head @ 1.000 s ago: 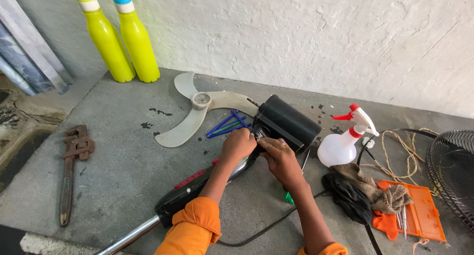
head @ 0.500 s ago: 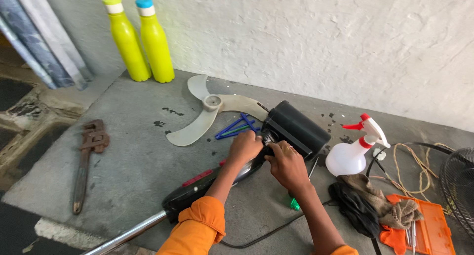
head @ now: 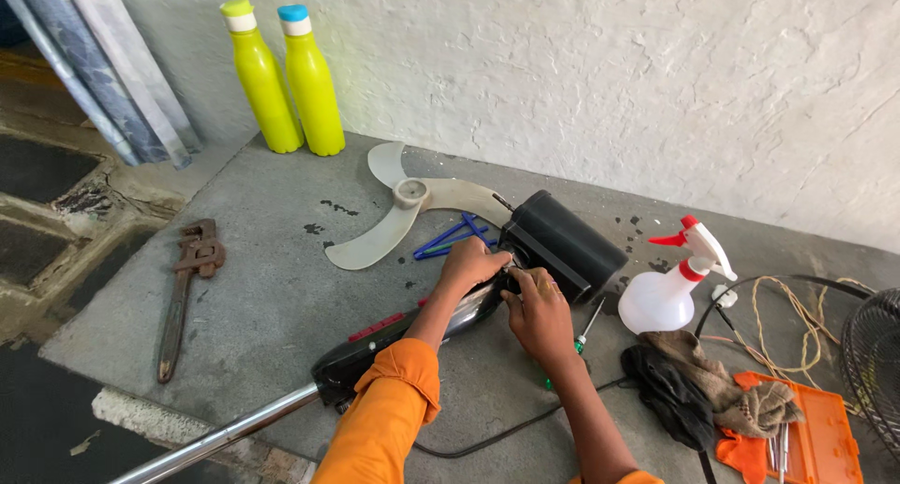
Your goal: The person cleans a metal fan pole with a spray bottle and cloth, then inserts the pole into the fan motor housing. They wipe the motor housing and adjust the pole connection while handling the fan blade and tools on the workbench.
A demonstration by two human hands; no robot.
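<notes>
The black fan motor lies mid-frame on the counter, its pale blade pointing upper left. My left hand and right hand pinch its neck, fingers pressed together.

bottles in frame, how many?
3. Two yellow-green bottles stand side by side at the wall, one with a yellow cap and one with a blue cap. A white spray bottle stands right of the black fan motor.
</notes>
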